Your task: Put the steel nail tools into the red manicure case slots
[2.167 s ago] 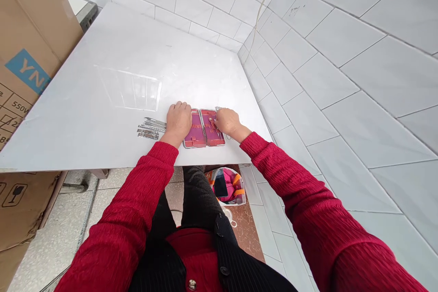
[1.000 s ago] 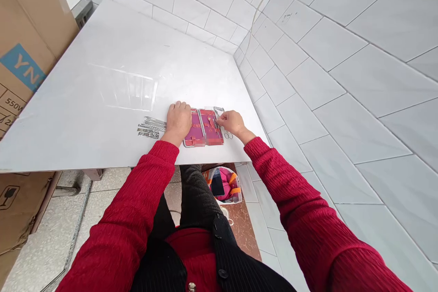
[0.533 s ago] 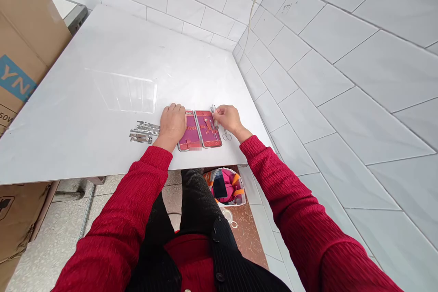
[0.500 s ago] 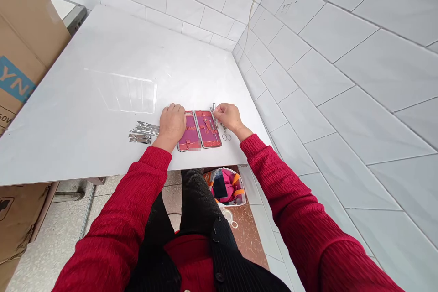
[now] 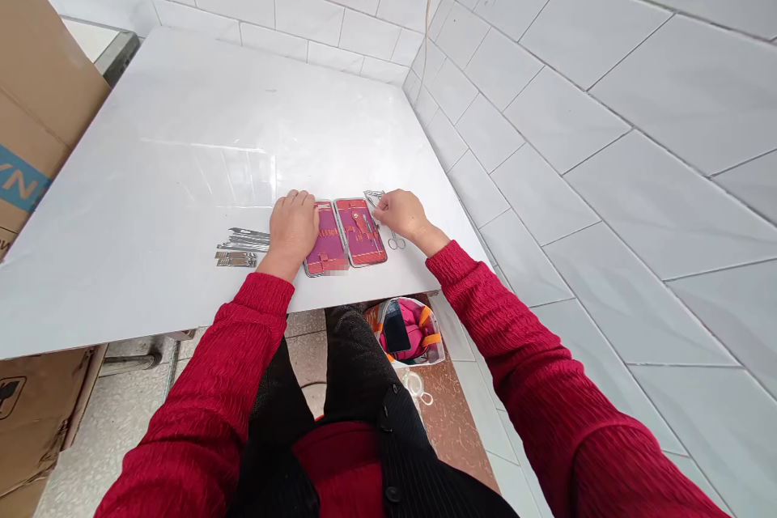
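An open manicure case (image 5: 331, 243) with a red and purple lining lies near the table's front edge, a few small tools strapped in its right half. My left hand (image 5: 294, 225) is closed over the case's left edge, steadying it. At the upper right edge of the case, my right hand (image 5: 401, 213) pinches with thumb and fingers; what lies between the fingertips is too small to make out. Shiny metal clippers (image 5: 372, 195) show just beyond those fingertips. Small scissors (image 5: 396, 243) lie under and below the right hand.
Left of my left hand lie nail clippers (image 5: 236, 259) and several slim metal tools (image 5: 246, 239) on the white table (image 5: 200, 113). A tiled wall (image 5: 546, 137) bounds the right side. Cardboard boxes (image 5: 42, 97) stand at the left. Below the front edge is a bag (image 5: 434, 352).
The metal piece by my right fingertips has turned from upright to lying more sideways. My left hand stays on the case. The whole view has shifted slightly.
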The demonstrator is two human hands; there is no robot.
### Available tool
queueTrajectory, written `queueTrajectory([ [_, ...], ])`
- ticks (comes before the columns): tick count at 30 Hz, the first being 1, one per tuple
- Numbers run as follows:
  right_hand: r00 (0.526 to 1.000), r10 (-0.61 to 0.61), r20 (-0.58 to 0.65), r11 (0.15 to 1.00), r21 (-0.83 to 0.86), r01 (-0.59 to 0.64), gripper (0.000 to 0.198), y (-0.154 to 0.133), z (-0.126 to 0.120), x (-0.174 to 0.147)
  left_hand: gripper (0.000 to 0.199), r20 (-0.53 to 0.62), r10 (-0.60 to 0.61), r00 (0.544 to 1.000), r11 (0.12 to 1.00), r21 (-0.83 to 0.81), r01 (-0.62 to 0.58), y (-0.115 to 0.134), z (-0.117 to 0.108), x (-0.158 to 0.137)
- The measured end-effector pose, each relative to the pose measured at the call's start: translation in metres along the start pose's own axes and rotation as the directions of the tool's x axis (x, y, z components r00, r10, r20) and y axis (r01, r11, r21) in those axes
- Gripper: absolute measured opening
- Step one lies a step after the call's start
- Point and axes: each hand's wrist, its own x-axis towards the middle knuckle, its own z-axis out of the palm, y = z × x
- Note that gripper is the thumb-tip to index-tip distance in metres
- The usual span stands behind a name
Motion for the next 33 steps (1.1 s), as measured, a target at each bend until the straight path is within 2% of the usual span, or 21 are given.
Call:
queueTrajectory([
  [3,0.993,-0.019,0.119,0.998,-0.054,0.026,0.021,-0.012,-0.001,-0.006,0.025,0.004,-0.002,1.000,1.000,0.000,0.002,0.000,0.000,0.000],
  [8,0.988,-0.021,0.153,0.988,-0.147,0.044,0.014,-0.029,0.000,0.000,0.025,0.023,-0.011,1.000,1.000,-0.016,0.011,0.000,-0.001,0.000],
  [11,0.968,0.000,0.252,0.993,-0.112,0.029,0.008,-0.036,-0.002,0.007,0.025,0.024,-0.009,1.000,1.000,-0.016,0.009,0.001,-0.001,-0.001],
  [16,0.927,0.065,0.368,0.995,0.047,-0.088,0.026,-0.042,-0.009,0.010,0.027,0.019,-0.002,1.000,1.000,-0.019,0.003,0.000,-0.001,-0.001],
  [21,0.931,0.079,0.356,0.940,0.284,-0.188,0.028,-0.034,-0.004,0.008,0.027,0.030,0.002,1.000,1.000,-0.017,-0.002,0.000,-0.001,-0.001],
  [25,0.943,0.060,0.326,0.830,0.508,-0.228,0.026,-0.019,0.006,0.011,0.027,0.028,0.013,1.000,1.000,-0.009,-0.013,-0.001,0.001,-0.001],
  [27,0.945,0.039,0.323,0.793,0.566,-0.227,0.026,-0.014,0.009,0.011,0.027,0.021,0.016,1.000,1.000,-0.008,-0.015,-0.001,0.002,-0.001],
  [33,0.963,-0.076,0.258,0.891,0.452,-0.051,0.032,-0.009,0.012,0.013,0.024,-0.002,0.027,1.000,1.000,-0.011,-0.027,-0.002,0.003,0.000],
])
